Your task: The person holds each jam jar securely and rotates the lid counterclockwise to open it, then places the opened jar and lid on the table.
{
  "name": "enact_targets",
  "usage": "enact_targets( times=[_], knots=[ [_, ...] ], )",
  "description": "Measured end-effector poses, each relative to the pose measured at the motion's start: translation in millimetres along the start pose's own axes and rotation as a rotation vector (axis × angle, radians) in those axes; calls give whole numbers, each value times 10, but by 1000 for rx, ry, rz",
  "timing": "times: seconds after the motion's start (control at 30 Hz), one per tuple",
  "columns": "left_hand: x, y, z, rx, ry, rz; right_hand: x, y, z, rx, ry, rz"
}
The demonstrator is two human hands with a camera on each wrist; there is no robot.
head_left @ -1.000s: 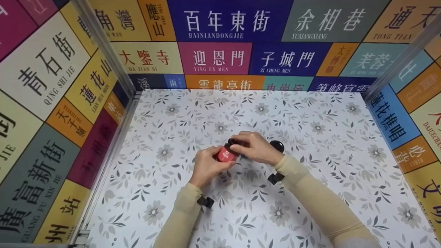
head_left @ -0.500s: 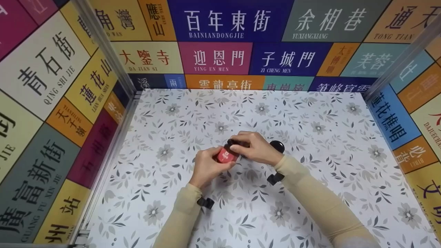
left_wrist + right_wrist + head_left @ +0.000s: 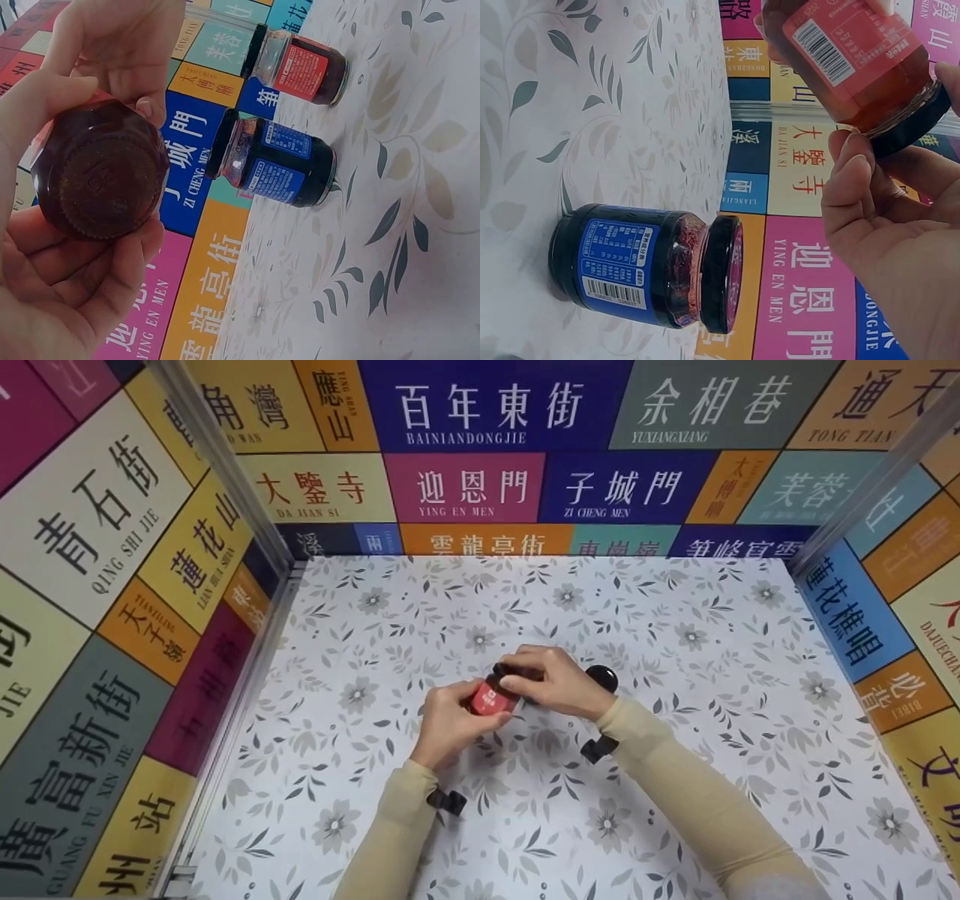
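Observation:
My left hand (image 3: 451, 721) grips a glass jar (image 3: 491, 701) with a red label, held tilted above the table. Its dark base (image 3: 101, 176) faces the left wrist camera. The right hand (image 3: 559, 681) has its fingers and thumb around the jar's black lid (image 3: 911, 124), which sits on the jar's mouth. In the right wrist view, the barcode side of the red label (image 3: 825, 52) and reddish-brown contents show. Just beyond the hands, a blue-labelled jar (image 3: 277, 161) stands upright on the table, its black lid on; the right hand partly hides that spot in the head view.
Another red-labelled jar (image 3: 304, 71) stands near the blue one; its black lid (image 3: 602, 679) shows beside the right hand. The table (image 3: 420, 840) has a white leaf-and-flower cover. Panels with large street-name lettering (image 3: 480, 487) close it in at the back and sides.
Both hands stay in nearly the same place on the jar and lid. The red label's position shifts very slightly, and the head view moves a little.

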State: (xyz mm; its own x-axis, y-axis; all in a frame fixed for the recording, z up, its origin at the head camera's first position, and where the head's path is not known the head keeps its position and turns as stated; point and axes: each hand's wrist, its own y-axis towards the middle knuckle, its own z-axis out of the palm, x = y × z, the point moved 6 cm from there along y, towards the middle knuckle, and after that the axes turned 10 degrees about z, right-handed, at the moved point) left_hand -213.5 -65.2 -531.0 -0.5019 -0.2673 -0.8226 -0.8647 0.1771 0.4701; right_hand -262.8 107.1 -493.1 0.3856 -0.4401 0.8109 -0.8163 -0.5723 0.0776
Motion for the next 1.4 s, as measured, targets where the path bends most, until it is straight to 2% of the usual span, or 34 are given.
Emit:
enact_targets(
  times=[0.27, 0.47, 0.57, 0.77, 0.9, 1.07, 1.23, 1.4],
  knots=[
    [65, -28, 2, 0, -46, -46, 25, -2, -1, -18, 8, -46],
    [63, -32, -4, 2, -63, -59, 32, -3, -4, -20, 14, -54],
    [8, -21, -4, -14, -13, -24, 24, -8, -22, -28, 31, -38],
    [-155, 9, 15, -85, 149, 85, 2, -16, -76, -38, 64, 29],
    [-233, 16, 38, -116, 224, 133, -7, -18, -112, -32, 84, 36],
    [-331, 29, 56, -136, 317, 201, 0, 27, -112, -59, -24, 46],
    [-368, 18, 93, -138, 355, 249, 5, 63, -100, -131, -112, 74],
    [-337, 24, 104, -125, 322, 224, -5, 66, -93, -179, -56, 60]
  ],
)
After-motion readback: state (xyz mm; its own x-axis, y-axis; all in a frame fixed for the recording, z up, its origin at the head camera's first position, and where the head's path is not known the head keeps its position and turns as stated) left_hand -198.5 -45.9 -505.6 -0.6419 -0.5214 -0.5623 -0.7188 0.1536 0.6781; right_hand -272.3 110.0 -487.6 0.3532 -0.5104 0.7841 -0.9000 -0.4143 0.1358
